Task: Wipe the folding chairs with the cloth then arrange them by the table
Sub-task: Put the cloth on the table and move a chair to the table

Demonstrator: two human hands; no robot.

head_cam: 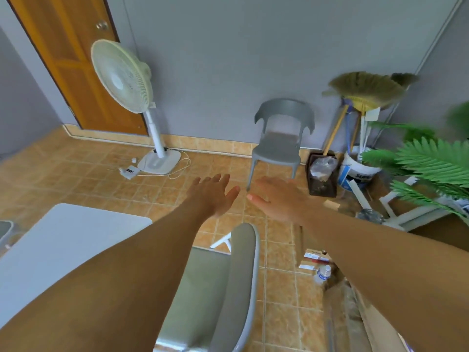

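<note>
Tiled floor (76,179): two grey chairs (281,138), one table (63,240); left hand (213,194) and right hand (281,199) spread empty.

The tiled floor (76,179) carries a grey chair (281,143) against the wall, a white standing fan (160,161) with its cable, a bucket (355,174) and a water bottle (322,274). The white worktop (58,240) stands bare beside a nearer chair (228,288).
</note>
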